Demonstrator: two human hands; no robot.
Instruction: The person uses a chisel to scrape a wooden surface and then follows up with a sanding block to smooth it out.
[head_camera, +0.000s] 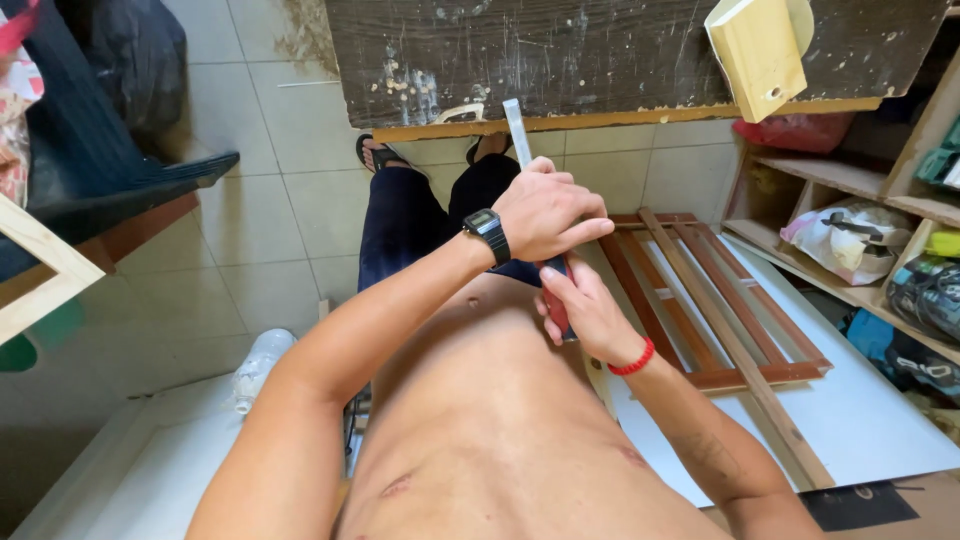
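I hold a chisel with a flat steel blade (518, 132) and a red handle (556, 308) in front of my body, the blade pointing away toward the workbench. My right hand (585, 310), with a red band on its wrist, is wrapped around the red handle. My left hand (548, 212), a black digital watch on its wrist, is closed over the chisel where blade meets handle, just above the right hand. The blade tip rises near the front edge of the worn dark wooden bench top (560, 60).
A reddish-brown slatted wooden frame (720, 300) lies on a white board (860, 410) at the right. A pale wood block (760, 50) rests on the bench. Shelves with bags (850, 235) stand at the far right. A plastic bottle (262, 365) lies on the tiled floor at left.
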